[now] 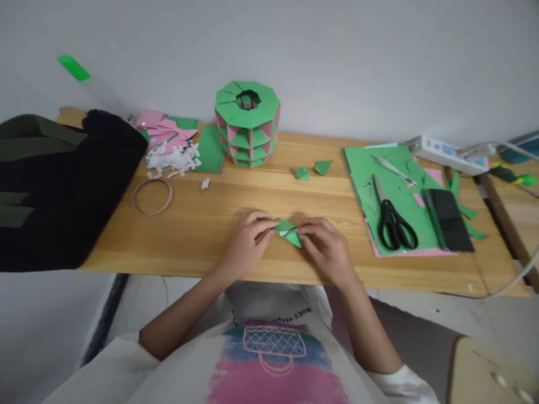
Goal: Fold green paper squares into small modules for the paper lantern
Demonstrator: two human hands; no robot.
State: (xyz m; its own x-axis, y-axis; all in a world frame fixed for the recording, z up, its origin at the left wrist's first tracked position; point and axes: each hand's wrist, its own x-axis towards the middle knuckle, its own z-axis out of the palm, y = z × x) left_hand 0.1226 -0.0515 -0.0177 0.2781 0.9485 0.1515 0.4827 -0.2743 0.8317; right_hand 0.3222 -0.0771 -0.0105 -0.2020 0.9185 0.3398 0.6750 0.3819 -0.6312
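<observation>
Between my two hands is a small folded piece of green paper [295,238], just above or on the table's front part; I cannot tell which. A small white strip shows on it. My left hand [249,238] pinches its left corner between thumb and fingers. With thumb and forefinger my right hand [326,244] grips the right end, covering part of it. Two more folded green paper pieces, one squat [302,173] and one pointed [324,167], lie farther back. Behind them to the left stands a tiered green and pink paper structure [248,120] with a hole in its top.
At right, black-handled scissors [391,219], a pen-like tool [393,170] and a dark phone [450,220] lie on green sheets [357,168], near a power strip [448,154]. At left are a tape ring [135,197], white paper scraps [172,160], pink paper [158,124] and a black cloth [105,168].
</observation>
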